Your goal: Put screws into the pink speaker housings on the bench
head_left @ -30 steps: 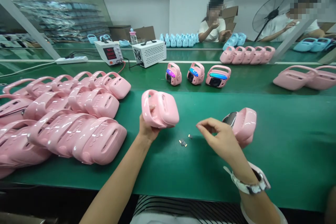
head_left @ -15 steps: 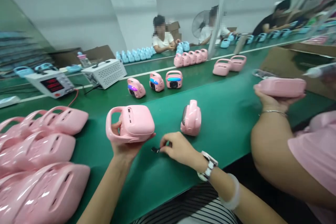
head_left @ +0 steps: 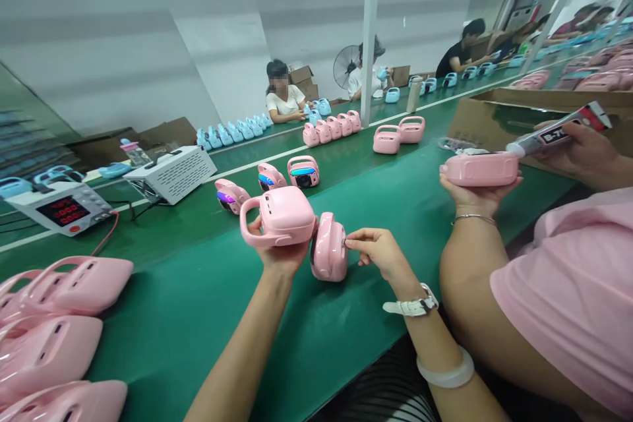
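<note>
My left hand point(head_left: 281, 260) is closed around the underside of a glossy pink portable speaker point(head_left: 289, 216) with a loop handle, held above the green table, its slotted port side facing up. Just right of it, a second pink speaker point(head_left: 330, 247) stands on the table, seen from its side. My right hand point(head_left: 378, 252) pinches at that speaker's back edge. What its fingertips hold is mostly hidden now; half a second ago a small black USB stick showed there.
Pink speakers point(head_left: 82, 283) stand in rows at left. Several lit speakers point(head_left: 303, 173) stand ahead. A power supply point(head_left: 74, 211) and a vented box point(head_left: 173, 175) are back left. At right, a co-worker's hands hold a pink speaker point(head_left: 482, 169) and a glue tube point(head_left: 558, 135).
My left hand has carried its speaker right and forward, beside the standing one. My right hand has moved up and right to the standing speaker's back. The co-worker's tube has come over their speaker.
</note>
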A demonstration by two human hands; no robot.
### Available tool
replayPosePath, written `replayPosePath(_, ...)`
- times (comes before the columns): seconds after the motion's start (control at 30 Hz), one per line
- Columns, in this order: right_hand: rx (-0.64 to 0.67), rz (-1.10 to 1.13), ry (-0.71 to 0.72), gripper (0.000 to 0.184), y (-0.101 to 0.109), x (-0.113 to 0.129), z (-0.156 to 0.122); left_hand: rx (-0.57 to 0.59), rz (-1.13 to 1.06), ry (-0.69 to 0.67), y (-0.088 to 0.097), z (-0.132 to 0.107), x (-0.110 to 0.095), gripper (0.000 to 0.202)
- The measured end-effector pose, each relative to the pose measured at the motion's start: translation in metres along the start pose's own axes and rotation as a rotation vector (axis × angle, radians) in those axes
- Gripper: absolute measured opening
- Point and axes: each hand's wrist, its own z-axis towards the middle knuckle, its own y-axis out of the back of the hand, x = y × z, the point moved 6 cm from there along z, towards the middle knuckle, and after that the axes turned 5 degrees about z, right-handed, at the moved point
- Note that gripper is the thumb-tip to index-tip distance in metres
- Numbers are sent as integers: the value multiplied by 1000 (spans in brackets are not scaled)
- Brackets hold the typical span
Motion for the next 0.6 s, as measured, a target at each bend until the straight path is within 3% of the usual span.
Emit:
replayPosePath(0.1, 40, 12, -22, 18, -1, -1, 2, 60, -20, -6, 10, -1, 6, 23)
replayPosePath(0.23, 79, 39, -28, 23, 0, -5, 8, 48, -14, 0, 20, -3, 6, 21)
replayPosePath(0.6, 19, 172, 29, 37, 2, -25, 8, 33, -41, -6, 23, -3, 11, 19)
